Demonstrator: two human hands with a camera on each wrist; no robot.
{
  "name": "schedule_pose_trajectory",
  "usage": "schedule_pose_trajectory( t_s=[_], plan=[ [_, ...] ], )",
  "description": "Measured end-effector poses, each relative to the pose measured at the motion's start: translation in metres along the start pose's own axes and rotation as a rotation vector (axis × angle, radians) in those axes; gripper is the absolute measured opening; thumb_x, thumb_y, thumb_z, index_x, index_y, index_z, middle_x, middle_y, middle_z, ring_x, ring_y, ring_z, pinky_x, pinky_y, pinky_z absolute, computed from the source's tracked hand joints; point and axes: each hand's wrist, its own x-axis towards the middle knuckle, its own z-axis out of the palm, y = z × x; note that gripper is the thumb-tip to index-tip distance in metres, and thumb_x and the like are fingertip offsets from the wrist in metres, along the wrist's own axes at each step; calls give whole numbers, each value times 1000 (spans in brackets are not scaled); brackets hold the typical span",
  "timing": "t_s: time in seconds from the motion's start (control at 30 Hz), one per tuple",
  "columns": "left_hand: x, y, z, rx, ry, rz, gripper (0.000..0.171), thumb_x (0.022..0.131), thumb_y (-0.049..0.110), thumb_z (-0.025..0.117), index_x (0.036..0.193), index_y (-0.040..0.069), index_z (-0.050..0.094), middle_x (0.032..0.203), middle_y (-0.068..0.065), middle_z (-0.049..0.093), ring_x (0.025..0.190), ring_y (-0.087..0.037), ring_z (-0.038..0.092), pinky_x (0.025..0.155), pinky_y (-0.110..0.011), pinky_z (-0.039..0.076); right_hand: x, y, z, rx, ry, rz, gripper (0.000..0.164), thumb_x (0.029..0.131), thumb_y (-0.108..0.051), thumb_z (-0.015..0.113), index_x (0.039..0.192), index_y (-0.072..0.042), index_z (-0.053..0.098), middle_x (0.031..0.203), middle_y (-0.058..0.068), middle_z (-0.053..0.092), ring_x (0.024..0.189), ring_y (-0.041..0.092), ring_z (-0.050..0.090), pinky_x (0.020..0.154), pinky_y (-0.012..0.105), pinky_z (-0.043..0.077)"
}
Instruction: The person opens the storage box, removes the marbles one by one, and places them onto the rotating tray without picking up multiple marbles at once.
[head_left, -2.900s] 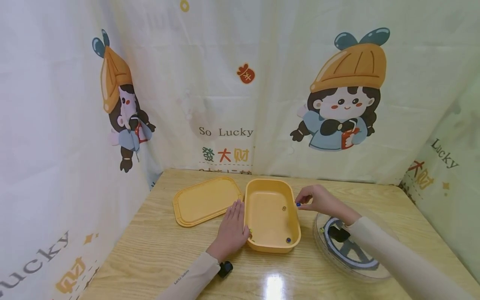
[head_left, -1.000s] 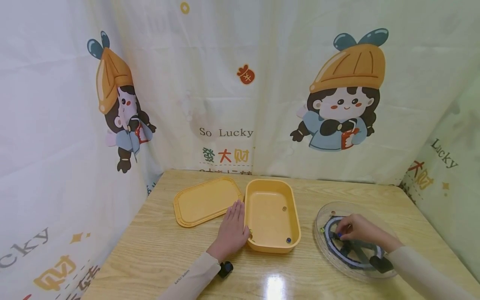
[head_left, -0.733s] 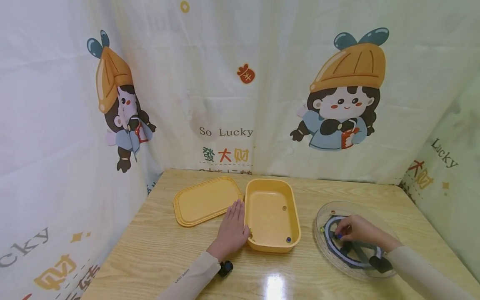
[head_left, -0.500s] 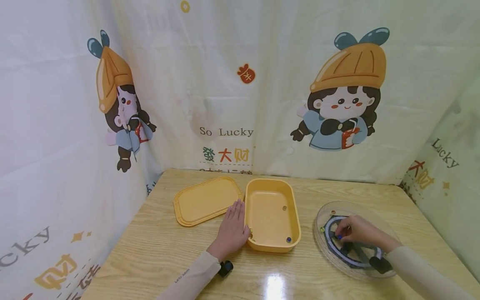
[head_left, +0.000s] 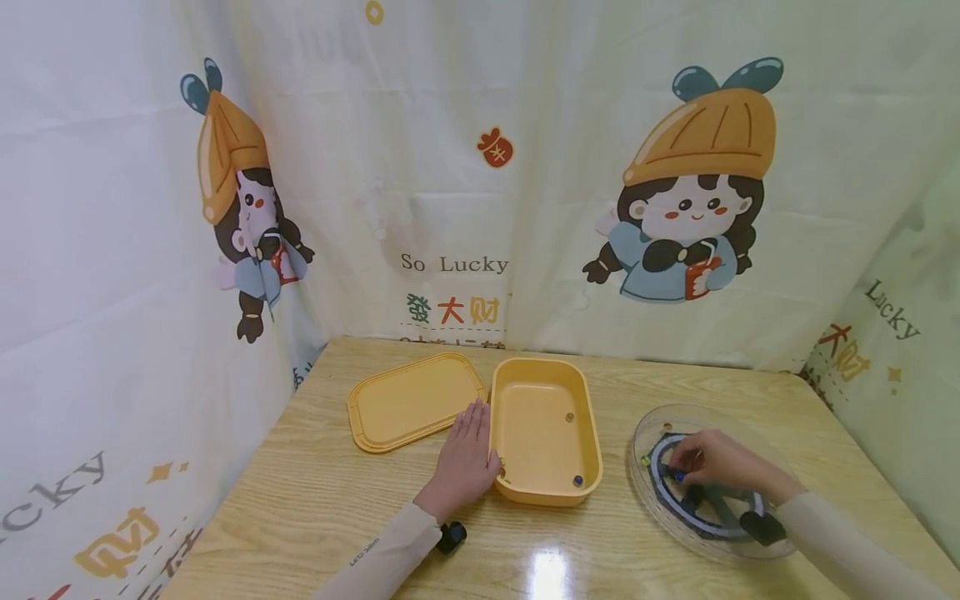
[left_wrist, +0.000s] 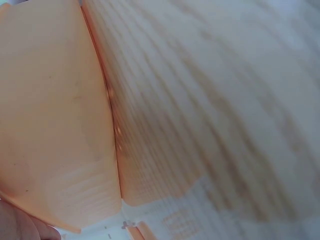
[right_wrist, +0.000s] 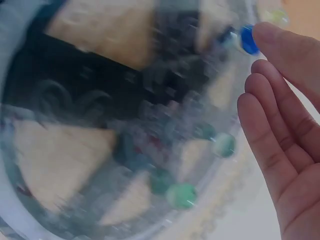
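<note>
Pinching blue marble point(right_wrist: 247, 40), right hand point(head_left: 722, 462) shows palm point(right_wrist: 302, 202) only wrist-side

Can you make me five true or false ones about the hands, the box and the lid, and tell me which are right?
1. The right hand holds a blue marble. True.
2. The left hand is over the round dish. False: it is beside the yellow box.
3. Another blue marble lies inside the box. True.
4. The lid is on the box. False: it lies on the table.
5. The dish is right of the box. True.
</note>
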Motion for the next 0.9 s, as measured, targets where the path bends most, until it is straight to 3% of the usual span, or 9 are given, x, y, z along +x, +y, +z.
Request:
schedule_pose_trajectory(
  t_s=[0.27,0.5,0.9],
  plan=[
    [0,-1,1,5,4,-1,64,95,25,42,147,-7,21,154,-23,22,144,-34,20,117,-46,19,8,-16,-30,-40,49,7,20,77,-7,73,94,1,68,87,13,68,73,5,63,61,22,53],
    [0,-1,1,4,-4,-5,64,95,26,41,147,-6,21,154,-23,21,144,-35,20,117,-46,20,33,-38,-51,-85,106,-12,15,79,-10,73,92,-6,70,87,8,70,74,3,64,65,22,54],
    [-1,-1,0,-5,-7,-6,64,95,25,41,147,-6,21,154,-22,20,144,-34,19,117,-46,19,95,-80,-41,-76,81,-43,15,80,-17,73,91,-8,71,88,4,70,75,4,62,69,25,56]
  ],
)
